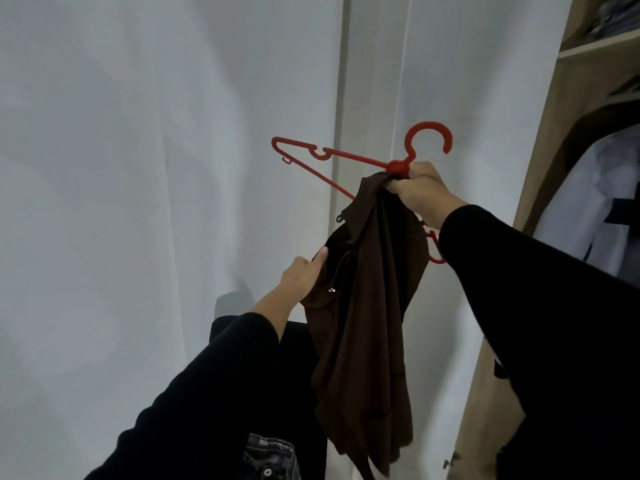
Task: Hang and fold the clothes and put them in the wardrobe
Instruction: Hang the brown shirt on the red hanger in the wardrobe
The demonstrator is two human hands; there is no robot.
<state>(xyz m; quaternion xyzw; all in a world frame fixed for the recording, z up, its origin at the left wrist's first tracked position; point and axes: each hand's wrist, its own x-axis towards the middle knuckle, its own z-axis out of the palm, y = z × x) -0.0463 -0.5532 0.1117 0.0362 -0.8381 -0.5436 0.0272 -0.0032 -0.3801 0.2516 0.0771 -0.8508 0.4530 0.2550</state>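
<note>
Facing a white wall point(156, 168), wooden wardrobe point(568, 109) at right

Both arms raised; right hand point(420, 188) clenched, left hand point(304, 277) seemingly pinching.

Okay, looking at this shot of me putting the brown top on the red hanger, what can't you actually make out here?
Head view:
- Red hanger: its right arm is hidden behind the brown top and the right hand.
- Whether the top is threaded onto the hanger: bunched cloth hides it.
- Left hand: its fingertips are buried in the cloth.
- Wardrobe: cut off by the right edge; no rail visible.
- Jeans: cut off by the bottom edge.
</note>
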